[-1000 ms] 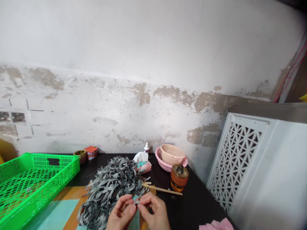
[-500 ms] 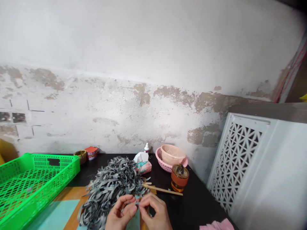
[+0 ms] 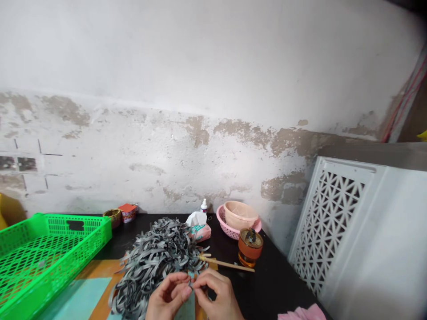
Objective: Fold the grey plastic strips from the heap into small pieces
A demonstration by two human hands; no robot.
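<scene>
My left hand [image 3: 169, 297] and my right hand [image 3: 218, 295] meet at the bottom centre, their fingertips almost touching. Between them they pinch a small grey strip [image 3: 191, 284], mostly covered by the fingers. A big heap of curly grey strips [image 3: 156, 258] lies just beyond and to the left of my hands. Past my right hand, a thin wooden stick [image 3: 230, 265] rests on the black table [image 3: 260, 289], its left end by the heap.
A green plastic crate [image 3: 106, 231] stands at left. Farther back are a tape roll [image 3: 115, 218], a red-topped tin [image 3: 128, 214], a tissue box [image 3: 201, 233], a white bottle [image 3: 203, 206], pink baskets [image 3: 238, 215] and an amber jar [image 3: 250, 253]. Pink cloth [image 3: 302, 313] lies front right.
My hands have stayed in nearly the same place, fingers still pinched together. Only slight finger movement shows; the things on the table have not moved.
</scene>
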